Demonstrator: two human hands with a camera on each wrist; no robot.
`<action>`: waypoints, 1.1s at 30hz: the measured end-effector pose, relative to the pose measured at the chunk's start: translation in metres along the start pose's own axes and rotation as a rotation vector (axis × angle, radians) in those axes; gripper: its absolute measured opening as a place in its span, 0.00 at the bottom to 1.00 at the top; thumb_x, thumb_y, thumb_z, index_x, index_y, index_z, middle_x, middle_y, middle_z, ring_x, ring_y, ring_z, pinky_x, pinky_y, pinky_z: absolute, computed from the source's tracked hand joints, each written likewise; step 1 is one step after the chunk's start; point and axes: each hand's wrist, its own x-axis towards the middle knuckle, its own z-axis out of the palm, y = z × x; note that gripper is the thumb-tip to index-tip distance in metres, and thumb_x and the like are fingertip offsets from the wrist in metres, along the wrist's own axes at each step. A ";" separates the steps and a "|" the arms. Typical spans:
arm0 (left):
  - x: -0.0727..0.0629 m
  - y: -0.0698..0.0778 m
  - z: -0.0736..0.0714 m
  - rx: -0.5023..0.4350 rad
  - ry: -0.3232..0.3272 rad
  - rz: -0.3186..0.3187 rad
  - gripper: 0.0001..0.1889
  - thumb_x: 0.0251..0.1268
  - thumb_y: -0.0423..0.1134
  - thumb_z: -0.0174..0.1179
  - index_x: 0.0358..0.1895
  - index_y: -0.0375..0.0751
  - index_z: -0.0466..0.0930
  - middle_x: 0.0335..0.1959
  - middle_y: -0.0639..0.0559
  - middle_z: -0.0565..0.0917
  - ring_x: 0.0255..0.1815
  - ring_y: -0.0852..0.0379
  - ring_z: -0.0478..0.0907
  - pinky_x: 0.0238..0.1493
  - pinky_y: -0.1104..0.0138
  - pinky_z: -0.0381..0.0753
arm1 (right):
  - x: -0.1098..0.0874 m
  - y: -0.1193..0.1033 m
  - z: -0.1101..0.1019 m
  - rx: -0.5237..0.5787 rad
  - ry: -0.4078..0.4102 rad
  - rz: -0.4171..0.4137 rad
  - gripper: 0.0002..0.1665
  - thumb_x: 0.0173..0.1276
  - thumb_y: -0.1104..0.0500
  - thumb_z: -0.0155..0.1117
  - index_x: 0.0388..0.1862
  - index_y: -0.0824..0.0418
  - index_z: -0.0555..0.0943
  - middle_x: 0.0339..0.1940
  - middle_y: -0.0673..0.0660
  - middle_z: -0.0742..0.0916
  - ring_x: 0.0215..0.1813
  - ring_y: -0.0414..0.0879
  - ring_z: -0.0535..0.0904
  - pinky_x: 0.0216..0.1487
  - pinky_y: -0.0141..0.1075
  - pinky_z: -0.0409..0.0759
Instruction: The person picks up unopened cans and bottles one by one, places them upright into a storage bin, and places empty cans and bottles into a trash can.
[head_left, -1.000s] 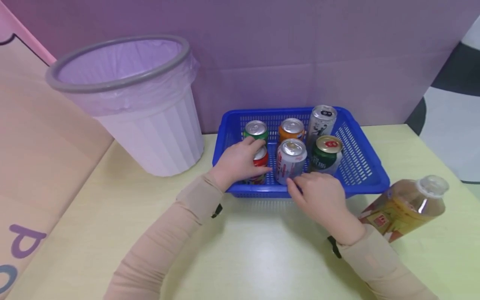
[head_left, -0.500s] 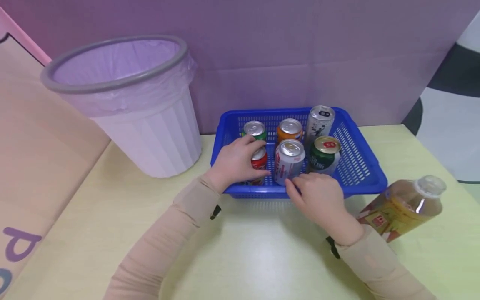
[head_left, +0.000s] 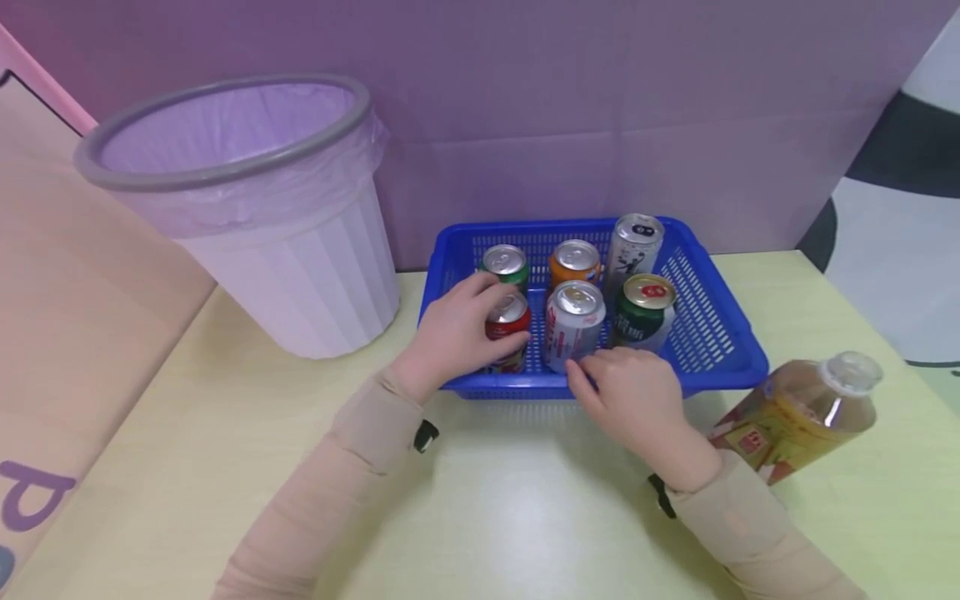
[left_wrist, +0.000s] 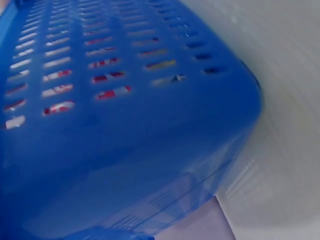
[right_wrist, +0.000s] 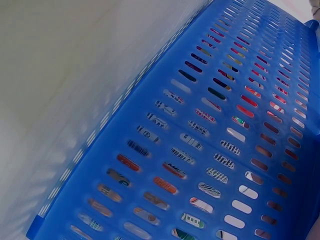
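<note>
The blue plastic basket [head_left: 731, 333] holds several drink cans, all upright. My left hand [head_left: 450, 333] is at its front left, around the left side of a red can [head_left: 508, 315]. The thumb lies in front of that can and the fingers spread behind it, apart from the lid. My right hand [head_left: 633, 396] grips the front rim, below a silver can [head_left: 573, 321] and a dark green can [head_left: 643, 312]. A green can [head_left: 506, 265], an orange can [head_left: 575, 260] and a tall white can [head_left: 633, 250] make the back row. Both wrist views show the basket's slotted side [left_wrist: 125, 130], hands mostly hidden.
A white bin [head_left: 300, 267] with a grey rim and a clear liner stands on the table [head_left: 495, 517], left of the basket. On the right is a plastic bottle [head_left: 798, 417] with a yellow label, near the basket's corner. A purple wall [head_left: 510, 100] rises behind.
My left hand has drawn slightly left from the red can, so more of its lid and side shows. The right hand stays at the rim. The whole view has shifted a little.
</note>
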 end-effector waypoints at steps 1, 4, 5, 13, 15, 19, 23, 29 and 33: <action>-0.001 0.000 0.000 -0.009 0.011 -0.002 0.25 0.55 0.54 0.64 0.54 0.45 0.78 0.49 0.49 0.78 0.44 0.56 0.77 0.43 0.62 0.80 | 0.000 0.000 0.000 0.001 0.001 0.000 0.24 0.63 0.52 0.58 0.08 0.56 0.69 0.08 0.50 0.71 0.14 0.47 0.70 0.17 0.38 0.65; -0.005 0.002 -0.001 -0.025 0.034 -0.014 0.23 0.57 0.52 0.63 0.53 0.44 0.78 0.49 0.49 0.78 0.46 0.55 0.77 0.45 0.61 0.80 | 0.000 0.000 0.000 0.002 0.001 0.002 0.24 0.63 0.51 0.58 0.08 0.55 0.68 0.09 0.50 0.72 0.15 0.47 0.70 0.17 0.38 0.65; -0.006 0.002 -0.001 -0.026 0.039 -0.017 0.22 0.58 0.52 0.63 0.53 0.44 0.78 0.49 0.48 0.78 0.46 0.54 0.77 0.46 0.61 0.80 | 0.000 0.000 0.000 0.002 0.002 0.002 0.24 0.63 0.51 0.58 0.08 0.55 0.68 0.09 0.50 0.72 0.15 0.47 0.70 0.17 0.38 0.66; -0.014 0.006 -0.001 -0.026 0.030 -0.063 0.20 0.62 0.48 0.60 0.54 0.42 0.77 0.50 0.46 0.78 0.47 0.52 0.76 0.47 0.60 0.79 | 0.000 0.000 0.000 0.007 0.005 -0.001 0.24 0.63 0.52 0.58 0.08 0.55 0.67 0.08 0.50 0.70 0.14 0.46 0.68 0.17 0.37 0.65; -0.017 0.006 0.000 -0.029 0.034 -0.078 0.20 0.63 0.47 0.59 0.54 0.42 0.77 0.50 0.45 0.78 0.47 0.52 0.76 0.48 0.60 0.78 | 0.000 0.000 0.000 0.011 0.005 -0.001 0.25 0.63 0.52 0.59 0.08 0.55 0.67 0.08 0.49 0.70 0.14 0.45 0.68 0.17 0.36 0.64; -0.024 0.008 0.000 -0.034 0.070 -0.076 0.18 0.63 0.46 0.59 0.52 0.41 0.78 0.50 0.45 0.79 0.49 0.50 0.77 0.50 0.58 0.78 | 0.000 0.000 0.000 0.011 0.003 -0.001 0.25 0.63 0.52 0.59 0.07 0.55 0.67 0.08 0.49 0.69 0.13 0.44 0.66 0.17 0.35 0.63; -0.032 0.011 0.001 -0.021 0.116 -0.049 0.17 0.62 0.45 0.60 0.50 0.39 0.80 0.51 0.44 0.79 0.51 0.48 0.77 0.52 0.56 0.78 | 0.000 0.000 -0.001 0.009 -0.001 0.002 0.25 0.63 0.52 0.59 0.07 0.55 0.67 0.08 0.48 0.69 0.14 0.44 0.66 0.17 0.35 0.63; -0.040 0.011 0.003 -0.004 0.146 -0.024 0.19 0.60 0.45 0.61 0.52 0.38 0.79 0.55 0.43 0.78 0.55 0.46 0.76 0.54 0.55 0.76 | -0.001 0.000 -0.001 0.007 -0.013 0.011 0.25 0.63 0.52 0.59 0.07 0.55 0.67 0.08 0.49 0.69 0.14 0.45 0.67 0.17 0.36 0.64; -0.044 0.009 0.004 -0.003 0.165 -0.004 0.21 0.59 0.45 0.62 0.54 0.38 0.78 0.56 0.43 0.78 0.56 0.45 0.76 0.55 0.54 0.76 | -0.001 0.000 -0.001 0.005 -0.009 0.005 0.25 0.62 0.52 0.59 0.07 0.55 0.68 0.08 0.49 0.69 0.14 0.45 0.67 0.17 0.36 0.63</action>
